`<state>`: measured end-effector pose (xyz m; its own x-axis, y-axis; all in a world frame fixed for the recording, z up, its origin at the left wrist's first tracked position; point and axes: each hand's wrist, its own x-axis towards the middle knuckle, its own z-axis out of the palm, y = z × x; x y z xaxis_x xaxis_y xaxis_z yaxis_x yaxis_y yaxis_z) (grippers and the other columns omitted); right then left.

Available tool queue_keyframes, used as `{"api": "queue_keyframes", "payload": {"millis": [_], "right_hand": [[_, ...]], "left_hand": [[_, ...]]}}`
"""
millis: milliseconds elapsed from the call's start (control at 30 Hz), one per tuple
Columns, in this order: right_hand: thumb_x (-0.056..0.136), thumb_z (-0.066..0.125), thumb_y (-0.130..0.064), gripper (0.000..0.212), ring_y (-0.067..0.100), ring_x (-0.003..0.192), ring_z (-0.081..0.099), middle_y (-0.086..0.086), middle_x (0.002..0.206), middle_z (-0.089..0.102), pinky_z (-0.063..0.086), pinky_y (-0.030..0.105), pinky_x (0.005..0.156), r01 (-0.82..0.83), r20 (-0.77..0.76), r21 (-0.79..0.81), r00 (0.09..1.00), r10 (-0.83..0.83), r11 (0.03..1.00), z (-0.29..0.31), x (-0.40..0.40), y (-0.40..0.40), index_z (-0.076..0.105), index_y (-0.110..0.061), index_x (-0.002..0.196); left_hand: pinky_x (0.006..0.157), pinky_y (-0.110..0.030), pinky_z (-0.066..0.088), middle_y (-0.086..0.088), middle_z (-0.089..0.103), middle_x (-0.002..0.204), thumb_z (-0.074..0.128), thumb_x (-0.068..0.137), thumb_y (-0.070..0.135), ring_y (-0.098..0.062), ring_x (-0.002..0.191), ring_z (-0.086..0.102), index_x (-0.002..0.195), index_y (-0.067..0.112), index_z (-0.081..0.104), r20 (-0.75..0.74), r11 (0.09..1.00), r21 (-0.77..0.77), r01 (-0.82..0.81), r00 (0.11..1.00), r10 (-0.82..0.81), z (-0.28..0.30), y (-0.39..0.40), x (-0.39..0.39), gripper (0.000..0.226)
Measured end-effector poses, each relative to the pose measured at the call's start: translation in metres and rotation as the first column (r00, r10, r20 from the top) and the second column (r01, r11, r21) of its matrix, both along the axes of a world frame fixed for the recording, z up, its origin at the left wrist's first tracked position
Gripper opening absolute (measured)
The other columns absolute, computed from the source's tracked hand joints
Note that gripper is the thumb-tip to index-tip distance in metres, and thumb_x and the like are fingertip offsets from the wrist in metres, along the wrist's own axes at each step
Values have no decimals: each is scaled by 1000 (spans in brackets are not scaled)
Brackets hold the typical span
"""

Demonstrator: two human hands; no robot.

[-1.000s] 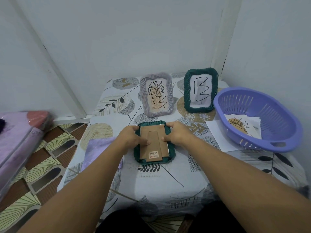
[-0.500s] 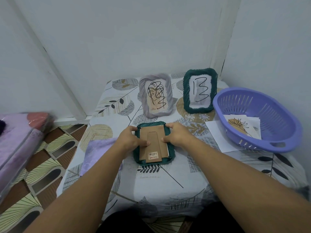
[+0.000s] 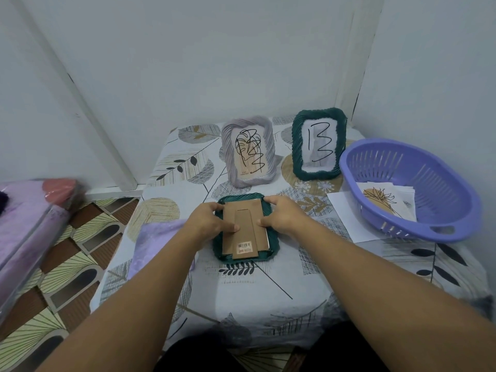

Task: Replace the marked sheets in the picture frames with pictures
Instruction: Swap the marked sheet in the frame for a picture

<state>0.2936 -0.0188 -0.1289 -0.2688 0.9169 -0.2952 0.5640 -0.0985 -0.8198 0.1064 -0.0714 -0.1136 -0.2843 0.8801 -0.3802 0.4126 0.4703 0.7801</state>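
Observation:
A green picture frame (image 3: 272, 245) lies face down in the middle of the table, its brown cardboard back (image 3: 245, 232) with a stand strip and barcode sticker facing up. My left hand (image 3: 208, 221) grips the frame's left edge, thumb pressing on the cardboard. My right hand (image 3: 283, 216) grips the right edge the same way. Behind stand a grey frame (image 3: 248, 151) with a scribbled-over sheet and a green frame (image 3: 319, 145) with a white sheet marked in black. Pictures (image 3: 385, 202) lie in a purple basket (image 3: 418, 194).
A white sheet (image 3: 346, 213) lies partly under the basket. A lilac cloth (image 3: 155, 237) lies at the table's left edge beside my left arm. Walls close off the back and right. A wrapped pink bundle (image 3: 26, 224) sits on the patterned floor at left.
Both hands have stayed on the face-down frame; the frame and cardboard back show almost no shift.

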Motion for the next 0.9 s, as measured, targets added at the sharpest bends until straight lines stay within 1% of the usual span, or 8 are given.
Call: {"api": "queue_keyframes", "payload": {"millis": [67,167,267,367,500,700,800,900], "right_hand": [[87,76,-1,65,17,102,53,2,126,59,53,28,78,33,-49,-45,998,-35,998,-2,-1,-1,52,-16,146],[84,76,2,68,22,107,61,6,132,62,57,43,95,56,-98,-72,993,-63,996,-4,-6,-3,56,-24,144],[84,75,2,64,25,105,66,3,122,66,59,42,93,45,-123,-93,991,-57,995,-8,-9,-1,62,-31,137],[85,76,0,65,21,105,62,0,119,62,56,33,84,70,-105,-84,991,-79,994,-6,-5,-3,57,-24,142],[85,79,-5,66,15,92,58,2,119,57,46,20,57,74,-52,-31,996,-75,997,-9,0,-1,49,-23,141],[86,79,-11,76,23,121,58,1,141,59,49,34,102,22,7,-46,1000,-22,999,-13,-1,4,43,-20,153],[91,73,-8,71,19,111,58,-2,136,60,52,22,78,-32,1,-62,999,32,998,-12,-2,6,43,-24,153],[96,66,-19,66,22,122,55,1,149,52,48,28,92,-122,130,-3,984,121,993,-10,-6,7,39,-36,154]], "left_hand": [[84,-32,44,-10,59,123,91,75,12,-26,106,56,148,12,51,-17,1000,2,12,1000,-12,0,1,1,83],[84,-33,43,-11,59,125,90,76,13,-26,106,55,148,11,51,-35,1000,0,24,999,-24,0,2,0,83],[83,-32,43,-8,56,118,90,77,13,-25,104,54,148,11,51,-44,999,0,38,998,-38,0,3,-1,81],[84,-32,42,-7,54,117,89,77,13,-24,104,53,148,11,51,-52,999,0,41,998,-41,0,3,-1,81],[85,-32,43,-10,58,128,90,76,15,-24,106,53,149,11,50,-76,999,4,49,996,-48,-2,3,-2,83],[87,-31,43,-11,58,133,91,76,17,-23,108,52,149,11,50,-94,998,12,60,994,-59,-3,3,-3,83],[88,-30,42,-13,56,140,90,77,17,-22,108,50,149,10,51,-110,997,16,79,991,-77,-3,4,-3,82],[87,-28,41,-12,54,144,90,78,17,-20,107,48,149,11,51,-129,996,13,91,988,-89,-3,5,-4,81]]}}
